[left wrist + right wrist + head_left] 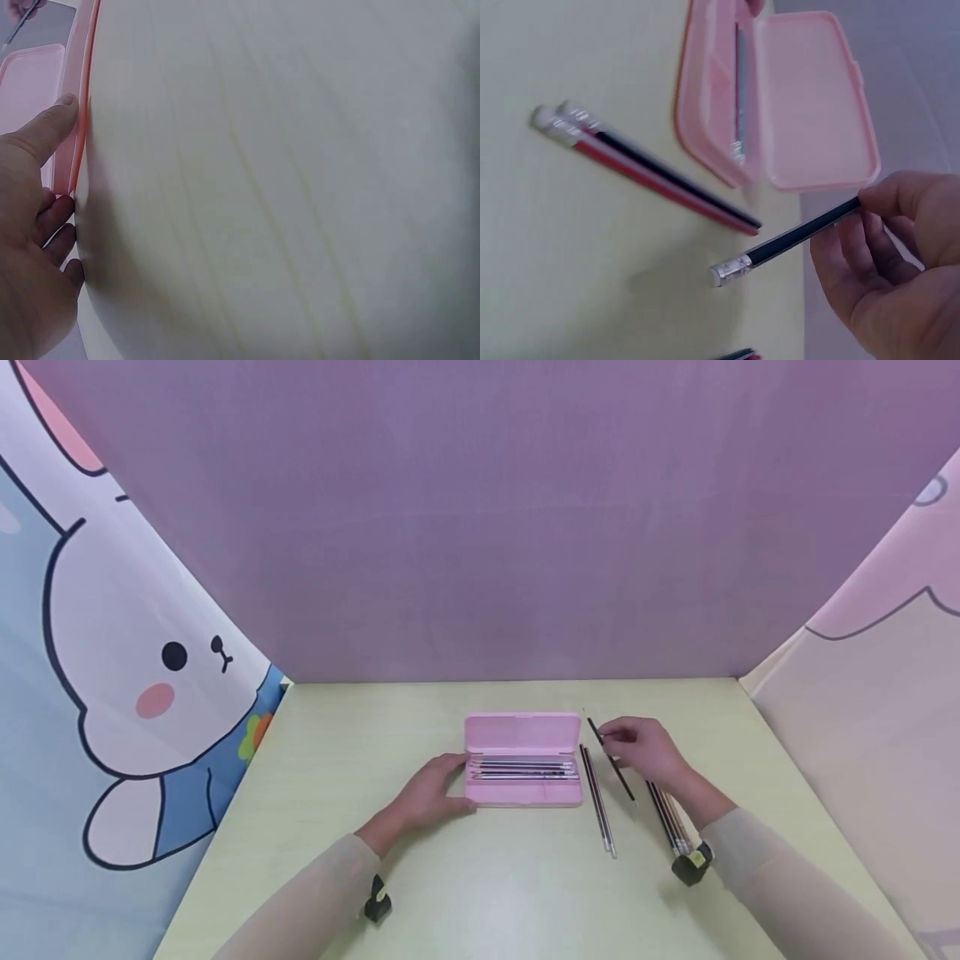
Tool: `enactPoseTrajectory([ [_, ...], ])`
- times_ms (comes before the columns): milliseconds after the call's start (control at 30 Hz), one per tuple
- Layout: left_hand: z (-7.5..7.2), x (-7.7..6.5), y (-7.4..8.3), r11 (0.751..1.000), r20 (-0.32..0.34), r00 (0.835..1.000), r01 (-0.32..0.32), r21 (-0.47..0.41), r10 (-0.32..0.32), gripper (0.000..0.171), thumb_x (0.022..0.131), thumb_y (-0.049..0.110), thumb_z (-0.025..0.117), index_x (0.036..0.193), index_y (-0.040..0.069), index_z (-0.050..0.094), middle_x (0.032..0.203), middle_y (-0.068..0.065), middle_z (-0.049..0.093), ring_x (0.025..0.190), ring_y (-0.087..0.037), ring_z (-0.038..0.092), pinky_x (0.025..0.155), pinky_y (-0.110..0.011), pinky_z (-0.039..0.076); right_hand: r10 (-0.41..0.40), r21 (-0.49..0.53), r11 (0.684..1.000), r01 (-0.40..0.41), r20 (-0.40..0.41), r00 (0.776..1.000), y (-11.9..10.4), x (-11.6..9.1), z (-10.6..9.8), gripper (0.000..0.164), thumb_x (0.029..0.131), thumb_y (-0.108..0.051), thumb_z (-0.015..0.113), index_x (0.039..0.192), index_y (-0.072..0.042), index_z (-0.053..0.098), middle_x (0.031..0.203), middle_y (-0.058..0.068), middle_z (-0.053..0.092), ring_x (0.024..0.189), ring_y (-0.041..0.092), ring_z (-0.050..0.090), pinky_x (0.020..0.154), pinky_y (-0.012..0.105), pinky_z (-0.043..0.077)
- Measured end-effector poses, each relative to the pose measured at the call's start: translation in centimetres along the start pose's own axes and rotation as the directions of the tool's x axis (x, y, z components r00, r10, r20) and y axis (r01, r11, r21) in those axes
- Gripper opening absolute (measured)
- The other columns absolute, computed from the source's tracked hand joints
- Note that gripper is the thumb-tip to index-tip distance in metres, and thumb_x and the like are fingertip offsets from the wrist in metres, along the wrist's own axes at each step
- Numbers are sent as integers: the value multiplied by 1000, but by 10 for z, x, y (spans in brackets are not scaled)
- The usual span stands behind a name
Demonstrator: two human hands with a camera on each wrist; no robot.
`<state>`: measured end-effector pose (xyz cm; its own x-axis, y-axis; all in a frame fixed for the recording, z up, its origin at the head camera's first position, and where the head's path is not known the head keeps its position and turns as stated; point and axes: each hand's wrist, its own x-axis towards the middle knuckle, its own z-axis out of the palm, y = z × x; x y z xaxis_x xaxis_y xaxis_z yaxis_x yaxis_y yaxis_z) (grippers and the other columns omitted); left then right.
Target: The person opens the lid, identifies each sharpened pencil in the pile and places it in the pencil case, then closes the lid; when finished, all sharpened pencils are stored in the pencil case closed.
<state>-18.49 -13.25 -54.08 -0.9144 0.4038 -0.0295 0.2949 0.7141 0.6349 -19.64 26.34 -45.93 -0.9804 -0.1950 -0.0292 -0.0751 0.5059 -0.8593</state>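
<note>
A pink pencil case (491, 794) lies open on the table, its lid (810, 97) folded back. Several pencils (521, 768) rest lengthwise inside it. My left hand (426, 791) holds the case's left end, with the thumb (56, 124) at the front corner and the other fingers along the end. To the right of the case, my right hand (647, 749) pinches a dark pencil (802, 234) between thumb and fingers above the table. Its eraser end, with a silver band, points toward the front. Two pencils (597, 802) lie side by side between the case and that hand.
Several more pencils (663, 814) lie on the table under the right wrist, partly hidden by it. A purple partition (510, 568) stands behind the table, and printed cloths with a rabbit (120, 693) and pink shapes (885, 568) flank it.
</note>
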Motion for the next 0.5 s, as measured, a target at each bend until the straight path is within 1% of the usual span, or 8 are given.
enactPoseTrajectory([
  [133,0,0,-1,1000,2,1000,0,-2,0,94,82,47,84,159,17,39,159,-7,46,147,-31,41,122,-54,34,-47,22,999,46,28,999,-9,6,0,29,99,-7,66,126,1,68,115,22,69,97,22,68,76,32,65],
  [200,1,0,-2,1000,4,1000,-5,-1,5,94,82,48,83,159,16,39,159,-7,46,147,-31,42,122,-53,34,-61,34,998,59,37,997,-13,9,1,28,98,-7,66,125,-1,70,113,19,70,95,23,68,76,31,64],
  [267,0,1,-2,1000,6,1000,-7,2,7,93,82,48,83,158,16,39,158,-6,47,147,-30,42,123,-53,34,-75,49,996,73,60,995,-18,11,4,28,99,-7,66,126,-2,70,115,20,71,96,23,67,77,31,63],
  [367,0,1,-1,1000,8,1000,-8,6,8,92,83,48,83,158,17,40,158,-5,47,147,-30,42,123,-51,34,-89,68,994,83,96,991,-24,16,11,29,98,-7,67,127,-3,71,120,20,71,98,22,68,78,33,63],
  [500,-1,0,0,1000,5,1000,-5,2,5,91,83,46,84,158,16,41,158,-6,47,147,-30,42,123,-52,34,-134,52,990,128,134,982,-33,24,24,29,97,-9,69,126,-8,73,123,15,72,98,20,68,78,31,62],
])
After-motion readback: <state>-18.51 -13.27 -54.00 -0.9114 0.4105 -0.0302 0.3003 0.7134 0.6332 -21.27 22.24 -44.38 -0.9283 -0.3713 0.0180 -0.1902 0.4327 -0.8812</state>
